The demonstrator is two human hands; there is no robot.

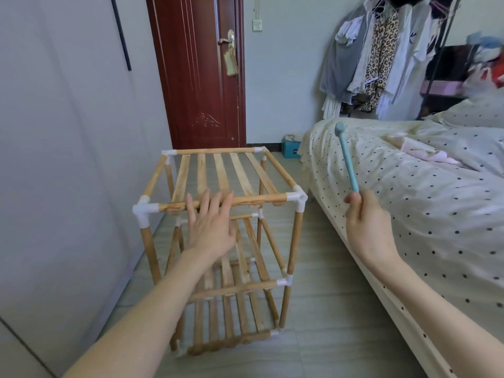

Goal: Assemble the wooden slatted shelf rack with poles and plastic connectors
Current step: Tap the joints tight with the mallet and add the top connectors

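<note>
The wooden slatted rack stands upright on the floor with three slatted tiers, wooden poles and white plastic corner connectors. My left hand is spread with straight fingers at the top tier's front pole, fingertips over it. My right hand is raised to the right of the rack, over the bed's edge, and grips the handle of a light blue mallet that points up and slightly left.
A bed with a dotted cover fills the right side, close to the rack. A white wall or wardrobe panel runs along the left. A dark red door is behind; clothes hang at the back right. A blue box sits on the floor.
</note>
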